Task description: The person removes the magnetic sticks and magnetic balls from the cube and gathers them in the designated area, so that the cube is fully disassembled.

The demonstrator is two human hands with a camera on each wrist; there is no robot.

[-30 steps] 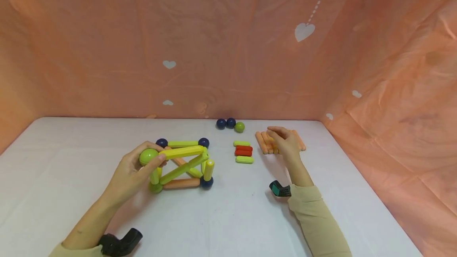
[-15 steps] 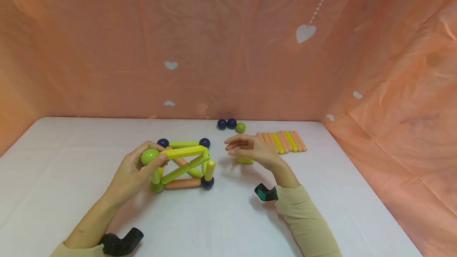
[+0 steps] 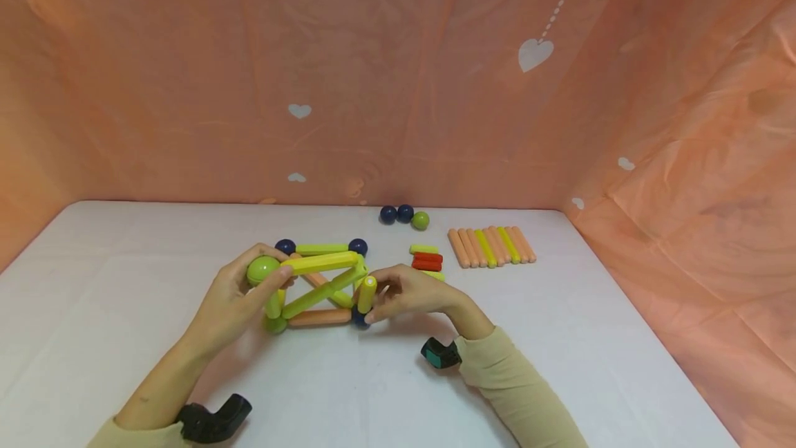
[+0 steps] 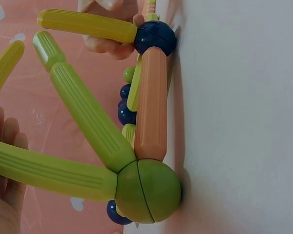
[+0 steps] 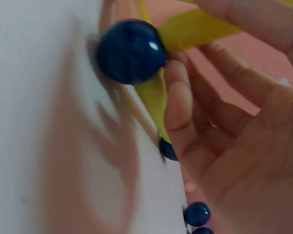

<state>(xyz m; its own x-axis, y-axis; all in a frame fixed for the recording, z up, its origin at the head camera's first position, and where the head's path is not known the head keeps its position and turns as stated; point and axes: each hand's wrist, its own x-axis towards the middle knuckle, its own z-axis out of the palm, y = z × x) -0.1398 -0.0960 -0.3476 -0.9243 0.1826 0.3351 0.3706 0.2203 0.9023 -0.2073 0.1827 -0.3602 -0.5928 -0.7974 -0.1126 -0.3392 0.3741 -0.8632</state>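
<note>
Frame of rods (image 3: 319,294) stands on the white table (image 3: 348,393); the left hand (image 3: 231,301) grips its upper green ball (image 3: 262,270), probably for steadiness; the right hand (image 3: 415,294) bends around the navy corner ball (image 3: 358,319), perhaps to brace it, whether gripping I cannot tell.

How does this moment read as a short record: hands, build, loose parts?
left hand: holds glossy green ball beside ridged yellow rod
right hand: at standing yellow rod on glossy navy ball; contact unclear
build: ridged-rod frame with ball joints
loose balls: two navy, one green
loose rods: short red and yellow-green; orange-and-yellow row
</note>
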